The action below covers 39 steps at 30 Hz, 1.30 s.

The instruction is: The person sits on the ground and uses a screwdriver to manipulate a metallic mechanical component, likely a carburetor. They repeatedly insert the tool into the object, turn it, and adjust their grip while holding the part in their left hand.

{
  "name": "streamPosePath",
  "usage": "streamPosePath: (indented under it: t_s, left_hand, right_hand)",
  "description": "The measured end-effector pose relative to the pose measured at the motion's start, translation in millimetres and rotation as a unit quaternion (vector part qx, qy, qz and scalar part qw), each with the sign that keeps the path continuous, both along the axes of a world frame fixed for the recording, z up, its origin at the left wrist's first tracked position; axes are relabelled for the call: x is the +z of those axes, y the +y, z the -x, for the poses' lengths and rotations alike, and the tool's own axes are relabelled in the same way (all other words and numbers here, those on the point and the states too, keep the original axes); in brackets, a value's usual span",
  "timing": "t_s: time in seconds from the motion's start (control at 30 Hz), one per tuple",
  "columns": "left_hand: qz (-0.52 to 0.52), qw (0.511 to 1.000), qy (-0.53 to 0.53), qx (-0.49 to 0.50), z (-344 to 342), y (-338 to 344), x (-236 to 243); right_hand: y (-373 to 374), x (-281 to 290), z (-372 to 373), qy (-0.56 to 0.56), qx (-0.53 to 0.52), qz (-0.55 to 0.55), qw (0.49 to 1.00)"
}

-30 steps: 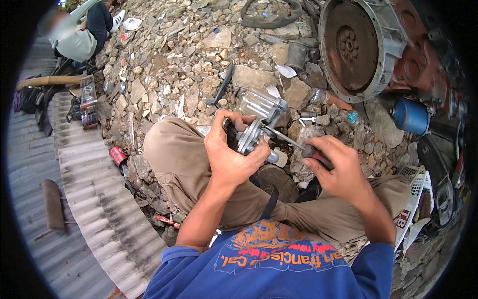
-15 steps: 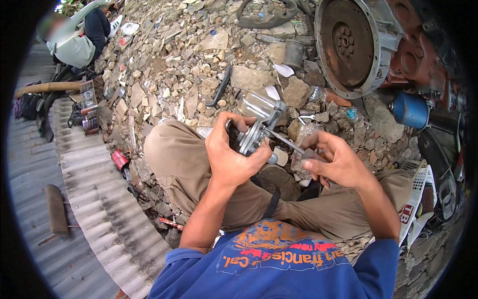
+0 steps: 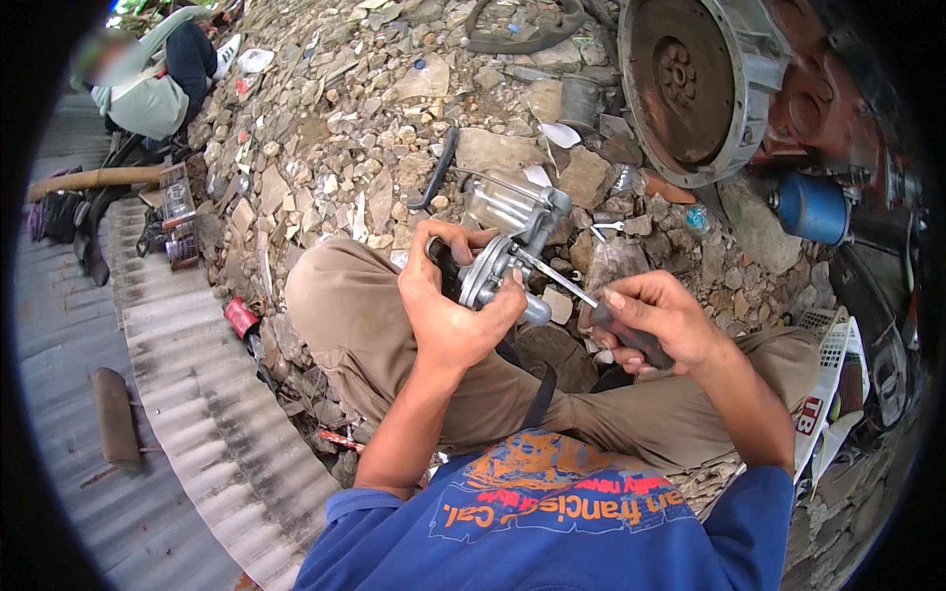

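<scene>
My left hand [image 3: 448, 310] is wrapped round a grey metal fuel pump [image 3: 485, 271], which it holds above my bent leg. A clear bowl [image 3: 496, 205] on the pump's far side is bound by a wire bail. In my right hand [image 3: 660, 320] is the dark handle of a screwdriver [image 3: 557, 280]. Its metal shaft slants up and left, with the tip at the pump's round body; whether it sits in a screw head I cannot tell.
Stony rubble [image 3: 325, 148] spreads ahead, with a small spanner [image 3: 609, 227] and a black curved hose [image 3: 439, 169] on it. A large engine [image 3: 705, 84] with a blue filter [image 3: 813, 209] stands at right. Corrugated sheets [image 3: 197, 374] lie left; another person [image 3: 153, 98] sits far left.
My right hand has turned and shifted slightly right, and more of the screwdriver's handle now shows. The pump has tilted a little in my left hand.
</scene>
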<state>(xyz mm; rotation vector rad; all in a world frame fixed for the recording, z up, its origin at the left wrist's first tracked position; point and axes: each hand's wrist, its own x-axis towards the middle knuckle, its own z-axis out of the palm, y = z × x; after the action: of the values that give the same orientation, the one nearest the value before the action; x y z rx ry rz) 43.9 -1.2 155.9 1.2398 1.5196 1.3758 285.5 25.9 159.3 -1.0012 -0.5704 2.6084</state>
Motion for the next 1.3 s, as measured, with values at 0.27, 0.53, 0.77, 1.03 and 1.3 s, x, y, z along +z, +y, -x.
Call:
streamPosePath:
  t_s: [0.27, 0.53, 0.77, 1.03, 1.3]
  left_hand:
    - [0.003, 1.0, 0.007, 0.023, -5.2, 3.3, -7.5]
    - [0.027, 0.999, -0.006, 0.025, -2.2, 1.7, -6.2]
    - [0.037, 0.998, -0.049, 0.021, -4.2, 2.2, -4.0]
    - [0.057, 0.995, -0.081, 0.015, -6.1, 3.6, -5.5]
    - [0.049, 0.995, -0.092, 0.01, -7.1, 3.7, -6.1]
  right_hand:
    - [-5.8, 7.7, 8.2, -0.22, -0.024, -0.29, 0.931]
    - [-19.9, 0.6, 14.9, -0.358, 0.01, -0.697, 0.621]
    - [-23.3, 8.1, 16.2, -0.361, 0.002, -0.7, 0.617]
    - [-26.9, 14.1, 13.8, -0.391, 0.029, -0.722, 0.57]
    - [-26.2, 15.6, 11.4, -0.396, 0.043, -0.73, 0.555]
